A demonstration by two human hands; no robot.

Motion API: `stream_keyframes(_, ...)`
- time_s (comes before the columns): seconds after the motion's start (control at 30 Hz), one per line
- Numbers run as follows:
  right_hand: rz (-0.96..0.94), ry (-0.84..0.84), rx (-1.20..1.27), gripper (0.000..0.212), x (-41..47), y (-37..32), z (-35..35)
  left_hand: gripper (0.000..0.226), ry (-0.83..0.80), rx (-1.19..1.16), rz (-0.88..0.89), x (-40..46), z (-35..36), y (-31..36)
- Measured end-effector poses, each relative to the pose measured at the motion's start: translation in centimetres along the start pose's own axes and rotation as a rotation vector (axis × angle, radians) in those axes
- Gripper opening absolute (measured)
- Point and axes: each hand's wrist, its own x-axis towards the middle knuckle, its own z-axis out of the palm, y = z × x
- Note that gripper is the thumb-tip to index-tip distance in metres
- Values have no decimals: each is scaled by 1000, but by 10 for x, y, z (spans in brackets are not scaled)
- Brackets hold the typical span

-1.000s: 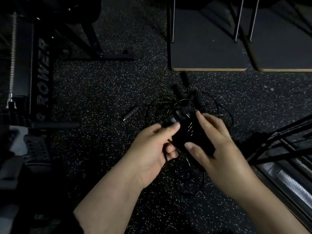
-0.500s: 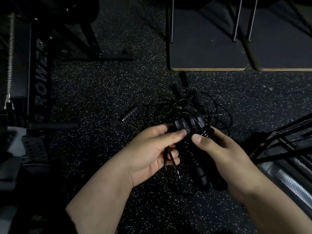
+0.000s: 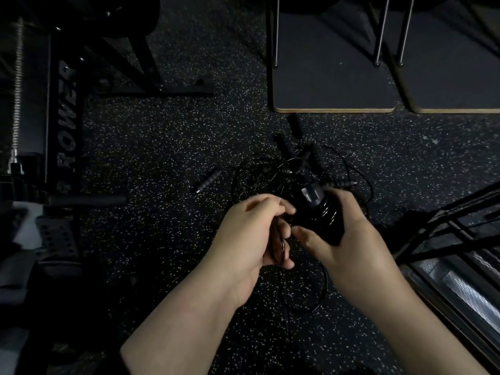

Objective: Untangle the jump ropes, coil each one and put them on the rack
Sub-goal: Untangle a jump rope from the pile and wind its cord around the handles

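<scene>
- The right hand (image 3: 349, 239) grips a black jump-rope handle (image 3: 319, 212) wound with cord.
- The left hand (image 3: 254, 231), just beside it, has its fingers curled round thin black cord.
- Beyond both hands, the tangled jump ropes (image 3: 295, 169) lie mid-floor; one loose handle (image 3: 208, 181) lies apart to the left.
- The speckled rubber floor (image 3: 162, 147) lies open between the machine frame (image 3: 67, 117) on the left, platforms (image 3: 332, 85) ahead, and the metal rack (image 3: 446, 239) on the right.
</scene>
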Motion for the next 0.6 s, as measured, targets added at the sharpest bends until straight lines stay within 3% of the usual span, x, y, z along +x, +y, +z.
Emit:
stream_keyframes(0.13, -3, -22, -13, 54, -1, 1, 7, 35, 9, -27, 22, -1, 5, -2)
stream_keyframes(0.23, 22, 19, 26, 56, 1, 4, 5, 31, -39, 12, 119, -1, 6, -2)
stream_keyframes(0.3, 50, 46, 74, 61, 3, 4, 2, 23, -93, 9, 177, -1, 5, -3)
stream_keyframes(0.37, 74, 63, 125, 54, 5, 7, -1, 35, -179, 24, 190, 0, 2, -2)
stream_keyframes(0.47, 69, 47, 165, 47, 6, 9, -5, 55, -301, 114, 173, 1, -8, 3)
stream_keyframes(0.6, 46, -6, 81, 50, 4, 8, -6, 49, -329, 419, 231, 0, -19, 9)
